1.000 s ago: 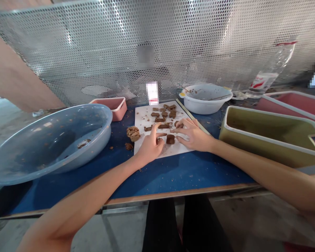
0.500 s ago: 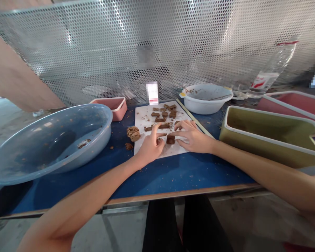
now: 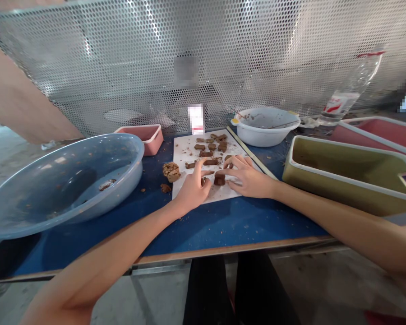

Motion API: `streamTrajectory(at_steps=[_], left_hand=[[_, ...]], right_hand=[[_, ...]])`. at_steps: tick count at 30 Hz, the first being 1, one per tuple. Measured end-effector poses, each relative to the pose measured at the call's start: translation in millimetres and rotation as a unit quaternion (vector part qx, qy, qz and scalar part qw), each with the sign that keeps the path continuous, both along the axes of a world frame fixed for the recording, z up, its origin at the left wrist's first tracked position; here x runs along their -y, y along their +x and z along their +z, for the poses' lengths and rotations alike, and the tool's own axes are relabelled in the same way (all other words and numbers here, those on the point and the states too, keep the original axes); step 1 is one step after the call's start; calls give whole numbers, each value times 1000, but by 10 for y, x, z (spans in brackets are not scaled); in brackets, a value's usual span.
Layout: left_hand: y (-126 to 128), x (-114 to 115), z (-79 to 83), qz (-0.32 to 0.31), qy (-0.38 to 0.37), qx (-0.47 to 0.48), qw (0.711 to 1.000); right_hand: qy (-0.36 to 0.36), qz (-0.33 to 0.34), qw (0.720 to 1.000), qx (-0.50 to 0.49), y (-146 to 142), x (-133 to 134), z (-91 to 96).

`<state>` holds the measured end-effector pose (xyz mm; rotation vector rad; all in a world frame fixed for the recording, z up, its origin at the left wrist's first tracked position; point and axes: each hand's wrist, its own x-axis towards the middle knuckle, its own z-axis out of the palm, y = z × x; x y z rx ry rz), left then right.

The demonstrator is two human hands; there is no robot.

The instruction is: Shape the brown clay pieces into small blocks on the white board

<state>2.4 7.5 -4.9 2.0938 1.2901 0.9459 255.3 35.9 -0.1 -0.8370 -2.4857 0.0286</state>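
Observation:
On a white sheet (image 3: 183,192) lies a small, dark brown block of what looks like clay (image 3: 219,179), between my two hands. My left hand (image 3: 193,187) is just left of it, thumb and fingers apart and slightly curled, with a small gap to the block. From the right, my right hand (image 3: 246,179) reaches in with fingers spread; its index fingertip is at the block's top edge and the thumb close to its right side. Whether the thumb touches is unclear. Brown strips (image 3: 211,161) and several smaller brown pieces (image 3: 207,154) lie farther back on the sheet.
A crumbly brown lump (image 3: 171,172) sits left of the sheet on the blue tabletop (image 3: 203,225). Around stand a large blue basin (image 3: 122,192), pink box (image 3: 154,143), white basin (image 3: 265,137), olive bin (image 3: 345,189) and plastic bottle (image 3: 343,101). A thin strip (image 3: 250,153) borders the sheet.
Both hands stay in almost the same place around the brown block. The whole view has shifted very slightly; nothing has been picked up or let go.

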Motion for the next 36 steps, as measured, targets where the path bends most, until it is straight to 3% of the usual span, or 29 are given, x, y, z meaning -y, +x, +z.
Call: streamTrajectory(at_steps=[17, 36], left_hand=[[3, 8, 18, 2, -8, 4, 1000], [3, 17, 36, 16, -10, -12, 1000]], right_hand=[[-14, -9, 1000, -1, 1, 14, 18], [27, -12, 999, -13, 39, -39, -28]])
